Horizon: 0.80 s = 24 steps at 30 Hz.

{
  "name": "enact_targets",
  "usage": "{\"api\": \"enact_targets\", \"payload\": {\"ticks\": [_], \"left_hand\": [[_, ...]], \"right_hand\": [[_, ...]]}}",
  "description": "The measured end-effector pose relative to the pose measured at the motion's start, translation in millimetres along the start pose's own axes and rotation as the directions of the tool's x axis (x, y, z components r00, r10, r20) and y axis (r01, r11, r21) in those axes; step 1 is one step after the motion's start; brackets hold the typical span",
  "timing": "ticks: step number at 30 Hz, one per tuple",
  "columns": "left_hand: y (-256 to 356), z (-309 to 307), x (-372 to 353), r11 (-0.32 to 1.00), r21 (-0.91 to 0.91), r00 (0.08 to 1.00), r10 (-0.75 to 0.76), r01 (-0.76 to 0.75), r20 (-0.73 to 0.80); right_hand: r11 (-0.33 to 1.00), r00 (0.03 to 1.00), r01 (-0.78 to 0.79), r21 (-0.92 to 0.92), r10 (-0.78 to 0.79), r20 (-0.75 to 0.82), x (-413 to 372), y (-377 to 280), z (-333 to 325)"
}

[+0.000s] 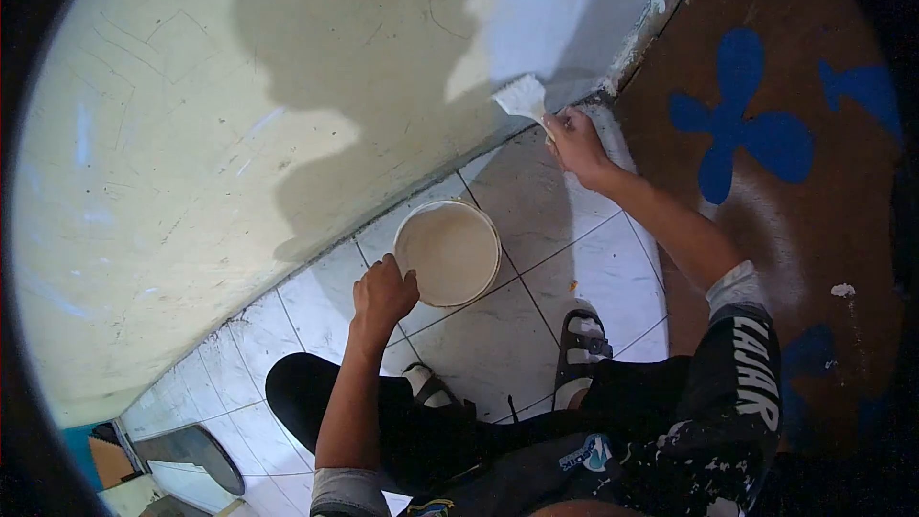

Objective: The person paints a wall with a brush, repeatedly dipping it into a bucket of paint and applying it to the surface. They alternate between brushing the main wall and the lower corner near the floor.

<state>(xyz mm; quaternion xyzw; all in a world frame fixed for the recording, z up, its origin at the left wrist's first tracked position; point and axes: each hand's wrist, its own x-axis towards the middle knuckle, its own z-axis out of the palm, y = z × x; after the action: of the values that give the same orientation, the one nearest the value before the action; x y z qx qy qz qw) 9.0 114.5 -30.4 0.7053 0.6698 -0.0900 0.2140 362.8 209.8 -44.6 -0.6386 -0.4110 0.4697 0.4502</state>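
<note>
A paintbrush (523, 99) with a white, paint-covered head is gripped by its handle in my right hand (578, 148). Its bristles are at the lower part of the wall (364, 57), close to the floor line; whether they touch is hard to tell. My left hand (384, 291) is closed over the near-left rim of a round bucket (450, 254) on the floor. Pale, cream-white paint shows inside the bucket. The wall is cream on the left, with scratches, and freshly white near the corner.
A brown panel (670, 258) with blue petal shapes (732, 120) stands on the right, beyond a rough, paint-chipped edge (656, 14). White tiles (479, 349) cover the floor. My sandalled feet (581, 345) are just below the bucket. A dark flat object (206, 450) lies at lower left.
</note>
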Motion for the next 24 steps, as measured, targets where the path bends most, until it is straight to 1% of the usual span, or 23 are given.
{"api": "enact_targets", "payload": {"ticks": [1, 2, 3, 4, 5, 6, 7, 8, 9, 10, 12, 13, 15, 16, 18, 22, 24], "left_hand": [[1, -1, -2, 1.000, 0.002, 1.000, -0.010, 0.010, 0.003], [1, -1, -3, 1.000, 0.004, 1.000, -0.011, 0.011, 0.004], [1, -1, -4, 1.000, 0.000, 1.000, -0.009, 0.009, 0.001], [2, -1, -4, 1.000, -0.003, 1.000, -0.008, 0.008, -0.006], [2, -2, -5, 1.000, -0.001, 1.000, -0.011, 0.010, -0.011], [2, -2, -5, 1.000, -0.002, 1.000, -0.009, 0.009, -0.004], [2, -2, -6, 1.000, -0.004, 1.000, -0.007, 0.007, 0.004], [1, -1, -7, 1.000, -0.002, 1.000, -0.011, 0.011, 0.003], [1, 0, -6, 1.000, -0.008, 1.000, -0.016, 0.016, 0.006], [1, 0, -6, 1.000, -0.014, 1.000, -0.020, 0.021, 0.009], [2, -1, -5, 1.000, -0.009, 1.000, -0.013, 0.013, 0.005], [1, -1, -5, 1.000, -0.009, 1.000, -0.006, 0.006, 0.003], [0, 1, -4, 1.000, -0.003, 1.000, -0.003, 0.003, 0.002], [0, 2, -2, 1.000, 0.002, 1.000, 0.000, 0.000, -0.002], [0, 3, -1, 1.000, -0.003, 1.000, 0.007, -0.007, -0.018], [-2, 4, 0, 1.000, -0.012, 0.999, 0.021, -0.021, -0.032], [-2, 1, 0, 1.000, -0.019, 1.000, 0.019, -0.019, -0.024]], "right_hand": [[1.000, 1.000, -0.003, 0.001, 0.003, 0.000, -5, 7, 0], [0.961, 0.976, 0.212, -0.180, -0.218, -0.017, -8, 18, -2], [0.843, 0.902, 0.405, -0.354, -0.431, 0.006, -13, 23, -2], [0.843, 0.901, 0.409, -0.350, -0.435, 0.006, -19, 28, -3], [0.795, 0.927, 0.353, -0.493, -0.367, 0.071, -26, 33, -2], [0.720, 0.950, 0.300, -0.625, -0.288, 0.124, -30, 36, -1], [0.721, 0.948, 0.305, -0.623, -0.291, 0.127, -26, 51, -1], [0.635, 0.926, 0.356, -0.686, -0.337, 0.169, -21, 69, 1], [0.540, 0.901, 0.402, -0.740, -0.378, 0.213, -21, 70, 5], [0.542, 0.901, 0.402, -0.738, -0.379, 0.212, -19, 69, 6], [0.435, 0.956, 0.292, -0.852, -0.149, 0.252, -10, 63, 8], [0.437, 0.956, 0.292, -0.851, -0.148, 0.252, -3, 65, 10], [0.363, 0.941, 0.335, -0.870, -0.182, 0.286, 12, 70, 13], [0.361, 0.941, 0.333, -0.871, -0.181, 0.286, 19, 72, 16], [0.436, 0.975, 0.221, -0.872, -0.083, 0.206, 31, 73, 25], [0.430, 0.977, 0.213, -0.877, -0.071, 0.203, 47, 77, 34], [0.433, 0.971, 0.237, -0.870, -0.125, 0.203, 55, 79, 39]]}}
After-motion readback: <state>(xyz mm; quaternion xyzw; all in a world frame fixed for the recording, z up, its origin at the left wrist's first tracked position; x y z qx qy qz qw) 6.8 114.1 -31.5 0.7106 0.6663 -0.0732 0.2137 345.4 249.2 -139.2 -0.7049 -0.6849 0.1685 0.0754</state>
